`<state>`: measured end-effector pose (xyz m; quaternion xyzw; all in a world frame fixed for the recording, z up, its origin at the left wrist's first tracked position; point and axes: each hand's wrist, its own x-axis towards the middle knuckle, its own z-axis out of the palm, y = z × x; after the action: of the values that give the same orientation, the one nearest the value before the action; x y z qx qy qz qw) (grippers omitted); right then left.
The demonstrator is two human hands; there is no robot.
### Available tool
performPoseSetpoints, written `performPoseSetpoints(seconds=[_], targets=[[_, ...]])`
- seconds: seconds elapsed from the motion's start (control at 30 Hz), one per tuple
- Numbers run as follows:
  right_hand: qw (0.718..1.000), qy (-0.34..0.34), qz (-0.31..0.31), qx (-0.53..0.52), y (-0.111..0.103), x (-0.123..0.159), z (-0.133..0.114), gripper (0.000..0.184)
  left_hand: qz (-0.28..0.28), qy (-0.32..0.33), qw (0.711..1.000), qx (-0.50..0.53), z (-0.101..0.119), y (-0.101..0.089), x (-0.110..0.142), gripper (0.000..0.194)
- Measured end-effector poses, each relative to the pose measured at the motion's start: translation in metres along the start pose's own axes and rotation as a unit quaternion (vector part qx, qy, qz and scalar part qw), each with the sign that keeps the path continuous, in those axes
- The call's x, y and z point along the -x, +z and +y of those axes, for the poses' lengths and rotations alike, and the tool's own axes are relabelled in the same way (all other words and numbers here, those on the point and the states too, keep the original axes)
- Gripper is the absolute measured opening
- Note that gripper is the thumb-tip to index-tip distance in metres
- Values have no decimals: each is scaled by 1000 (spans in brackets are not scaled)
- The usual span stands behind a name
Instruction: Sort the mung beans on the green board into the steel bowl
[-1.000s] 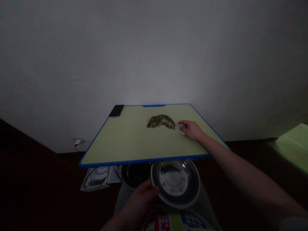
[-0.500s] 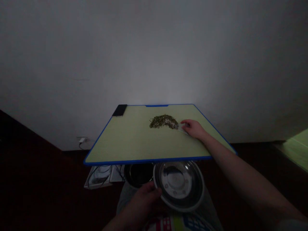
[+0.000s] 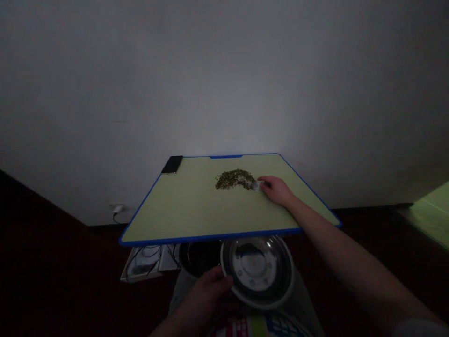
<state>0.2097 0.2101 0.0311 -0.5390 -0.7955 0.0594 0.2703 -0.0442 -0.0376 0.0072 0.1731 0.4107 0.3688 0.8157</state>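
A loose, curved pile of small green-brown beans or seeds (image 3: 229, 179) lies on the light green tabletop (image 3: 196, 210). At the pile's right end, my right hand (image 3: 275, 188) is closed on a small pale, see-through flat piece (image 3: 257, 186), whose edge touches the seeds; its exact kind I cannot make out. Below the front edge of the table, my left hand (image 3: 208, 290) grips the left rim of a shiny metal bowl (image 3: 257, 269), with the thumb over the rim. The bowl is tilted above my lap, and no seeds can be made out in it.
A dark pot (image 3: 201, 257) sits beside the bowl, partly under the table edge. A black phone (image 3: 172, 164) lies at the far left corner. A white box with cables (image 3: 143, 262) is below. A plug (image 3: 117, 208) is in the wall behind.
My right hand has moved slightly left with the pale flat piece, further into the right end of the pile. My left hand still holds the bowl; the view has shifted slightly.
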Motion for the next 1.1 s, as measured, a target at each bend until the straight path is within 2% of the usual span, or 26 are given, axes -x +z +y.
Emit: performPoseSetpoints(seconds=[0.43,0.63,1.1], targets=[[999,-24,0,-23,0,2,-1,33,-18,3,1000,12,1,-1,-1,32],[999,-33,4,-33,1,2,3,33,-29,15,999,7,2,-1,-1,27],[998,-47,21,-25,1,5,-7,33,-19,15,1000,-3,-2,-6,-5,31]])
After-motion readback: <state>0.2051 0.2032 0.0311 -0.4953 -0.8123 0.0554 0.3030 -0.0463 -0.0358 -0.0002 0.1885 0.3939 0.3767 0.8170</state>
